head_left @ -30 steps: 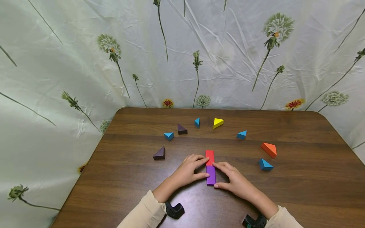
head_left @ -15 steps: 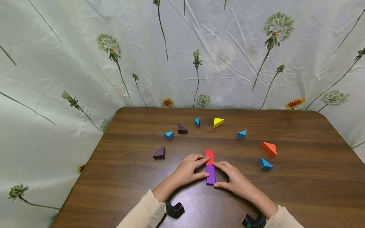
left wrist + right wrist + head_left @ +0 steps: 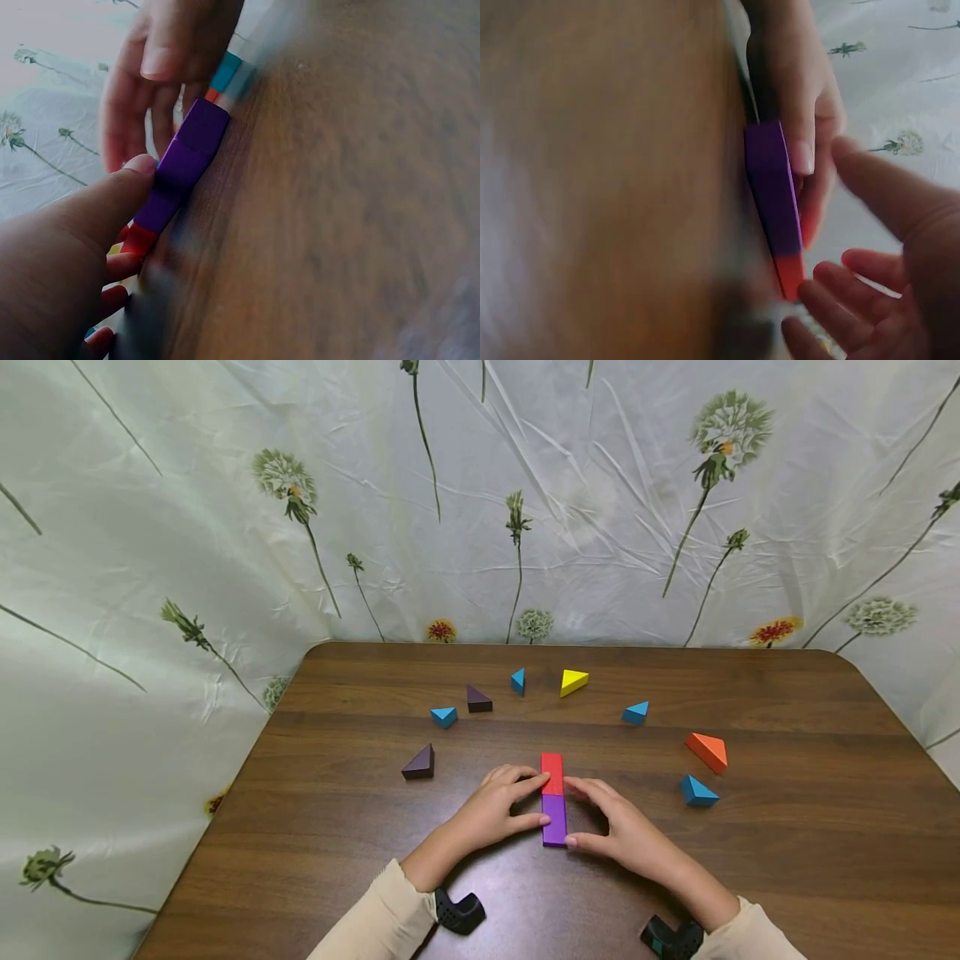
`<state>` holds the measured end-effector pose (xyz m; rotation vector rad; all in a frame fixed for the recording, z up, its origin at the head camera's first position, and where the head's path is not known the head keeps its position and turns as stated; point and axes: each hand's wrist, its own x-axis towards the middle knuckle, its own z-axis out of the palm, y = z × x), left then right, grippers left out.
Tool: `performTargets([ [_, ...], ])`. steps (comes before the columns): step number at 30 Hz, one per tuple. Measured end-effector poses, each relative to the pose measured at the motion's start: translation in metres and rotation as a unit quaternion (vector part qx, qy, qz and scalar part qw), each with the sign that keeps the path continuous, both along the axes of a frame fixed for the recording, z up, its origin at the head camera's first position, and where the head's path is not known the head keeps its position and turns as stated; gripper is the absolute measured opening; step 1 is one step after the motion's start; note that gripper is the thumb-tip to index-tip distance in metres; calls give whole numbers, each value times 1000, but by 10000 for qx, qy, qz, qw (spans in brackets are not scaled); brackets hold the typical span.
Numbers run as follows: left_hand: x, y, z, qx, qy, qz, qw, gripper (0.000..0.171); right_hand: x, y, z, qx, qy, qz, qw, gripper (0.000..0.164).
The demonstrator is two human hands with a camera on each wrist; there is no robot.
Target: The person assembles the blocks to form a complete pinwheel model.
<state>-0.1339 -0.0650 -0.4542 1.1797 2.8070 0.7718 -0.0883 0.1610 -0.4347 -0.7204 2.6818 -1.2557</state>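
A red rectangular block (image 3: 552,766) and a purple rectangular block (image 3: 555,828) lie end to end on the wooden table, the red one farther away. My left hand (image 3: 491,810) touches their left side, thumb at the purple block and index finger at the red one, fingers extended. On the right side my right hand (image 3: 626,832) is held with thumb and fingers spread, a slight gap from the blocks and holding nothing. In the right wrist view the purple block (image 3: 772,187) shows between both hands, with the right thumb raised off it.
Triangular blocks form an arc around the pair: dark purple (image 3: 418,763) and blue (image 3: 444,717) at left, yellow (image 3: 573,683) at the back, orange (image 3: 708,752) and blue (image 3: 699,792) at right. A flowered curtain (image 3: 480,568) hangs behind the table (image 3: 810,843).
My right hand has drawn slightly to the right, its fingertips coming away from the blocks. The left hand and the two blocks stay in place.
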Motion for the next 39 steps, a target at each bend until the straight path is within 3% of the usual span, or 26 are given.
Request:
performTargets([
  [5, 0, 0, -1, -26, -40, 28, 10000, 60, 3, 5, 11, -62, 252, -146, 9996, 68],
  [9, 0, 0, -2, -40, -9, 49, 10000, 60, 8, 13, 19, 55, 748, -346, 9966, 67],
  [14, 0, 0, -3, 23, 37, 27, 10000, 60, 15, 27, 27, 236, 1528, -625, 9860, 70],
  [18, 0, -1, -2, 33, 36, -40, 10000, 61, 20, 39, 33, 264, 1876, -800, 9786, 74],
  [26, 1, -2, -1, -37, -39, -13, 10000, 61, 26, 62, 35, 310, 1844, -1333, 9733, 78],
  [39, 1, -1, -1, 14, 15, -12, 10000, 61, 18, 97, 8, 379, 1643, -2068, 9637, 61],
])
